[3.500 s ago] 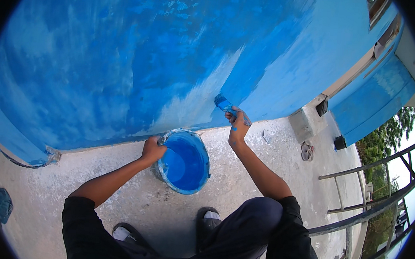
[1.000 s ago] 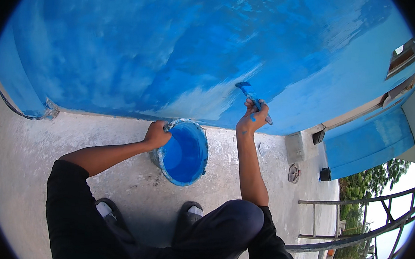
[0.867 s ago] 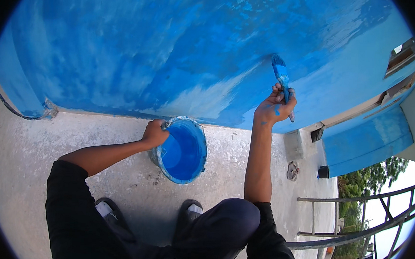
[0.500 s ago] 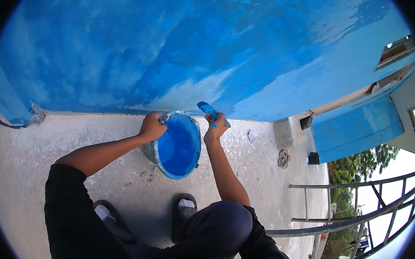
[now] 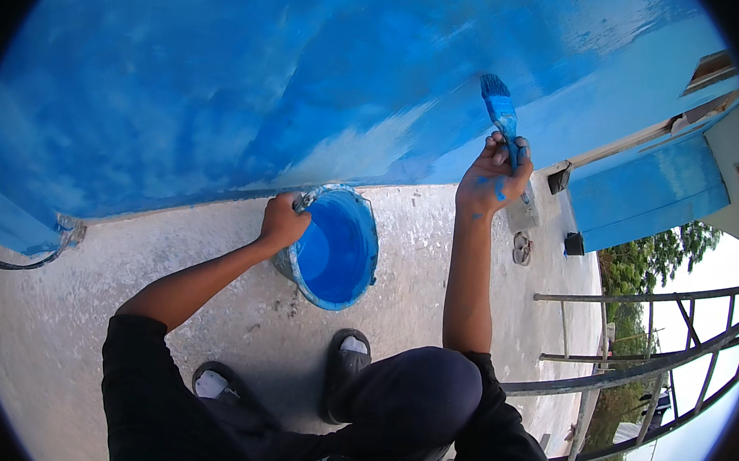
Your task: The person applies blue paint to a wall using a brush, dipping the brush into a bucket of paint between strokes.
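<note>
My left hand [image 5: 285, 221] is closed on the rim of a paint bucket [image 5: 373, 256], at its left side. Blue paint [image 5: 334, 249] coats the inside, and the bucket tilts a little toward me. Up and to the right, my right hand [image 5: 494, 177] grips a paintbrush [image 5: 503, 116] by its handle, bristles pointing upward. The bristles are dark with blue paint, and blue smears mark my palm and wrist. Behind the brush stands the wall [image 5: 252, 77], streaked in uneven blue, with a paler patch [image 5: 363, 144] above the bucket. Whether the bristles touch the wall I cannot tell.
Both my feet, in dark sandals [image 5: 344, 374], rest on the paint-specked concrete floor [image 5: 187, 261]. To the right are a pair of slippers [image 5: 522, 248], a small dark pot [image 5: 574, 243] and a metal railing [image 5: 625, 368]. A dark curved hose or cable [image 5: 29, 265] lies at the left.
My right hand has lifted the paintbrush up and to the right, away from the bucket, and its bristles now point upward. The left hand stays on the bucket's rim.
</note>
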The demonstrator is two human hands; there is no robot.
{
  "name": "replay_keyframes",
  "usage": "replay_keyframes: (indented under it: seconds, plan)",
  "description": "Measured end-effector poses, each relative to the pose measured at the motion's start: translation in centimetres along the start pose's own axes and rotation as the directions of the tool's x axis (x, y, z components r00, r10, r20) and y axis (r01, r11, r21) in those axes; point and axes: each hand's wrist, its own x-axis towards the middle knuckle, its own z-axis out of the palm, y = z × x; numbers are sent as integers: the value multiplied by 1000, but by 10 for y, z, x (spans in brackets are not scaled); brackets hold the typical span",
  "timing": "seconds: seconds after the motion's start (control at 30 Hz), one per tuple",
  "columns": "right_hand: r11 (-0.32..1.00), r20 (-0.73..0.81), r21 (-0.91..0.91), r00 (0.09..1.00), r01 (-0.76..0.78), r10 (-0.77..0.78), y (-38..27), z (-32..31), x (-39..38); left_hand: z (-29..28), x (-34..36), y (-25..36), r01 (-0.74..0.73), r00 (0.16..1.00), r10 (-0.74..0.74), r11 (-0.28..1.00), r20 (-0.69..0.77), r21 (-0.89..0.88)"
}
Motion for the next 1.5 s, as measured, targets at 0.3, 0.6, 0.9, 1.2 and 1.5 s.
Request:
replay_keyframes:
  seconds: [0.3,0.6,0.9,1.2,1.5]
  plan:
    - [801,-411,-266,815,-536,409,128,-121,-107,-1,-7,19,-19,999,19,1000,-44,5]
    - [987,-258,55,953,-152,161,41,-37,-25,-21,-33,3,91,991,-86,995,-105,43]
    - [983,-332,57,925,-176,185,125,-106,-81,-13,-39,7,168,985,-167,986,-42,20]
    - [837,-518,67,698,-543,494,165,-159,-102,-3,-30,20,153,988,-153,988,-23,-8]
    - [937,-230,333,955,-103,186,90,-108,-56,-6,-30,11,218,974,-221,974,-40,-65]
